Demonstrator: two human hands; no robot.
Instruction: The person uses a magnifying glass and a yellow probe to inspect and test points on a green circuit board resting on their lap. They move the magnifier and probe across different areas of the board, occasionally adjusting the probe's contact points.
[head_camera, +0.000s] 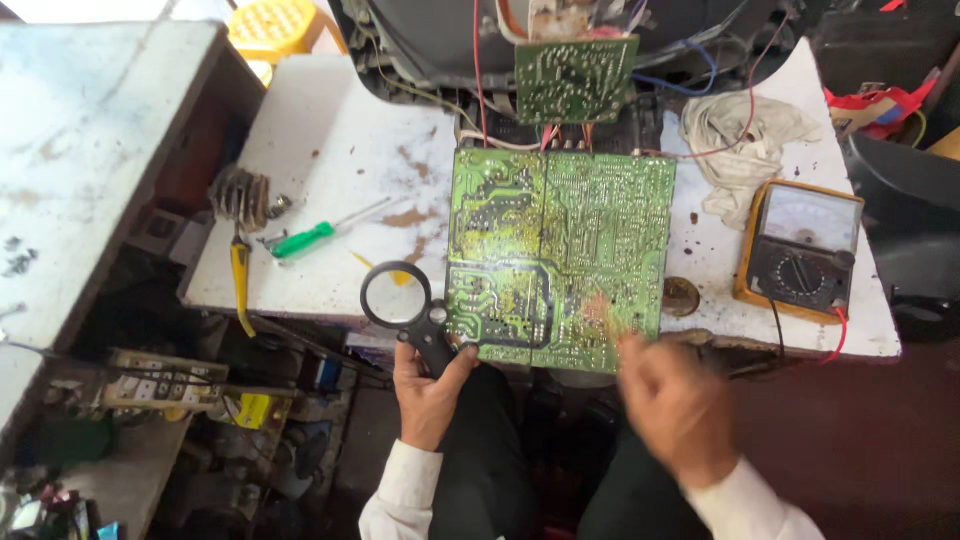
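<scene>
A large green circuit board (570, 250) lies solder side up on a stained white table (340, 160). My left hand (428, 392) grips the black handle of a magnifying glass (396, 296), whose round lens sits over the table edge just left of the board. My right hand (672, 398) is blurred below the board's near right corner; its fingers look curled with nothing visible in them. A smaller green board (574, 78) stands behind, wired to an opened television chassis (560, 25).
A yellow-cased analogue multimeter (800, 248) lies at the right with a crumpled cloth (745, 140) behind it. A green-handled screwdriver (305, 240), a yellow-handled tool (241, 280) and a small coil part (240, 195) lie at the left. Cluttered shelves lie below left.
</scene>
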